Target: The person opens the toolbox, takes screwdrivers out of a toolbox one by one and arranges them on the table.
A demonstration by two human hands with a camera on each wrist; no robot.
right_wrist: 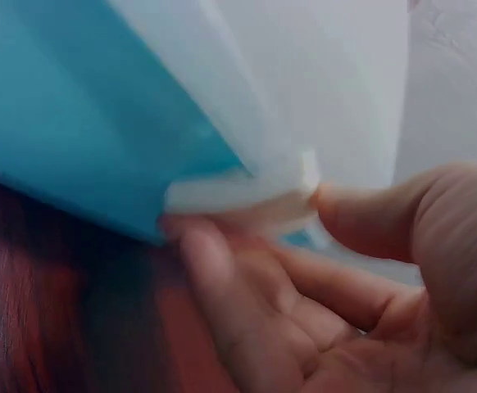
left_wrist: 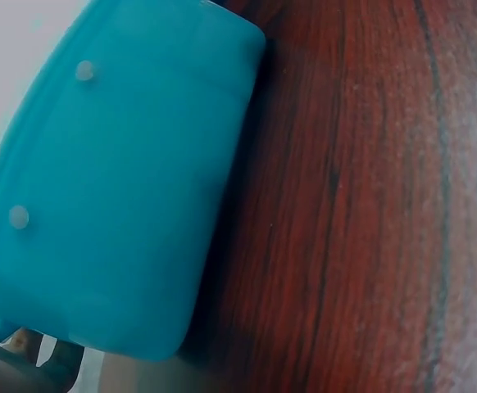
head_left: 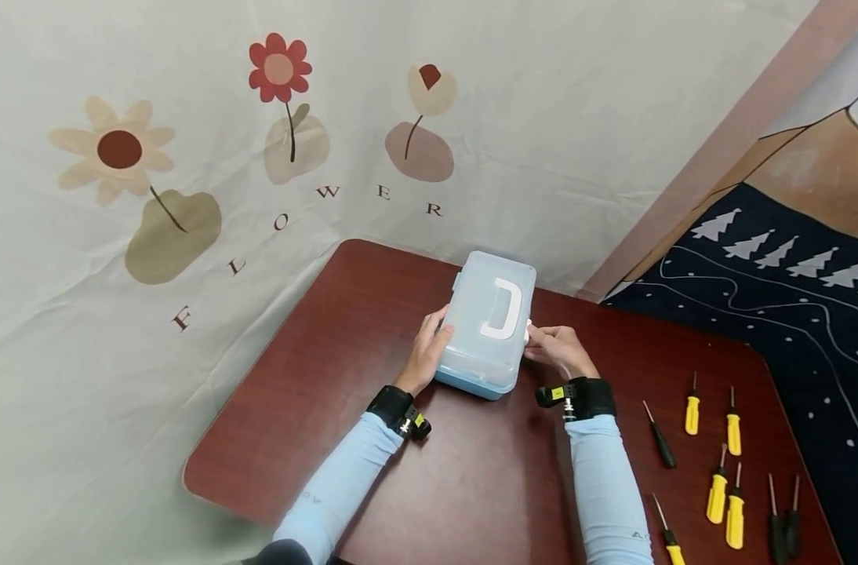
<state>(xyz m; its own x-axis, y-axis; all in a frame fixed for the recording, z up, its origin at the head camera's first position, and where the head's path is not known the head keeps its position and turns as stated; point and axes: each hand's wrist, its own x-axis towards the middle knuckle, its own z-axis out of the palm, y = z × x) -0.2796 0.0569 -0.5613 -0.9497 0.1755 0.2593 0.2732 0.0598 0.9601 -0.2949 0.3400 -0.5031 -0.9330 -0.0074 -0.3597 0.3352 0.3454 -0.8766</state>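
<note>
A plastic storage box (head_left: 474, 310) with a translucent lid and a blue base lies on the table, its lid down. On the lid is a white handle (head_left: 515, 308). My left hand (head_left: 424, 357) grips the box's left side, the thumb up on the lid's edge and the fingers along the side wall. At the opposite side, my right hand (head_left: 561, 351) pinches a white latch (right_wrist: 238, 201) between thumb and fingers. In the right wrist view, the latch spans the seam of lid and base. The left wrist view shows the blue end wall (left_wrist: 132, 172) close to the wood.
Several yellow-handled screwdrivers (head_left: 735, 518) lie at the right of the dark red table (head_left: 316, 377). Black-handled screwdrivers (head_left: 662, 446) lie among them. A white cloth with printed flowers (head_left: 577, 118) hangs behind the table, and a dark patterned cloth (head_left: 768, 306) hangs at the right.
</note>
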